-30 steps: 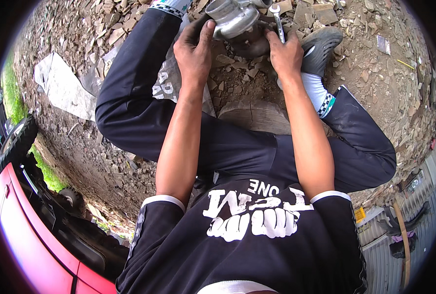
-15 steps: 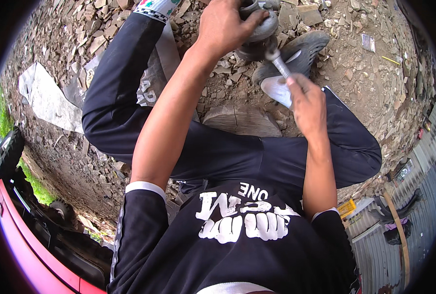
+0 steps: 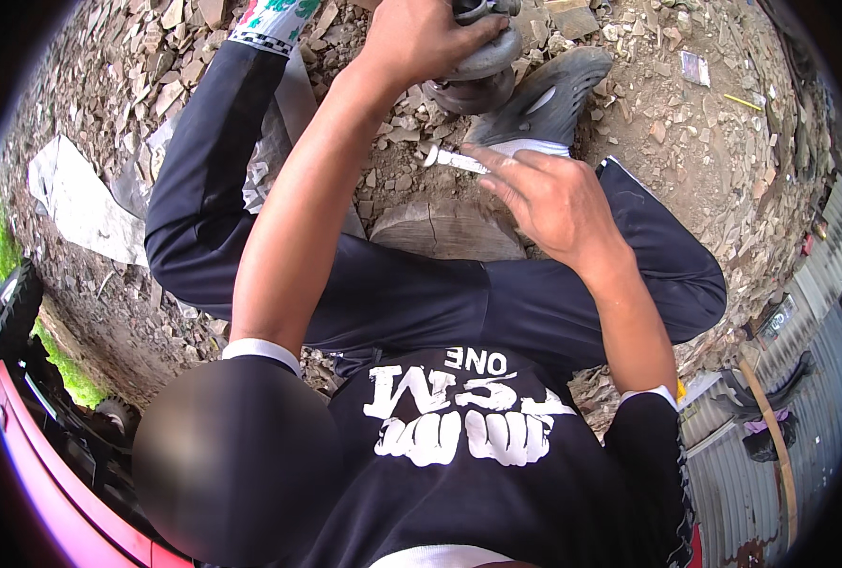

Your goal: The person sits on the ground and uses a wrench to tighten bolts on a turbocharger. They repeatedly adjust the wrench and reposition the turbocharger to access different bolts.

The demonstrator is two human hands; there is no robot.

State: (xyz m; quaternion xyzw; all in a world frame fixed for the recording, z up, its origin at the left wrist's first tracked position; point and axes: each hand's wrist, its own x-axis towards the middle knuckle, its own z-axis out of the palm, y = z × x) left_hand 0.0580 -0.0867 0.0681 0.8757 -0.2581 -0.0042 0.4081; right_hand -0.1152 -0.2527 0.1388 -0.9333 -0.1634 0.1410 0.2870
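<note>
At the top of the head view my left hand (image 3: pixel 416 40) is closed around a grey, rounded metal part (image 3: pixel 487 59). The thumb lies over its upper side, and the part's far end is cut off by the frame. A darker round section (image 3: pixel 473 93) sits beneath it. In my right hand (image 3: pixel 563 204) is a silver wrench (image 3: pixel 457 161), pinched between thumb and fingers. Its ring end points left, below the metal part and apart from it. The wrench's other end is hidden by the hand.
A wooden stump (image 3: pixel 444 230) lies between my bent legs. My grey shoe (image 3: pixel 544 99) is just right of the metal part. Broken stones cover the ground, with a white sheet (image 3: pixel 85 204) at left. A red vehicle (image 3: pixel 61 473) and corrugated metal sheets (image 3: pixel 743 502) flank me.
My right hand has swung the wrench away from the metal part, down and to the left, turning it nearly level. The left hand keeps its grip on the part.
</note>
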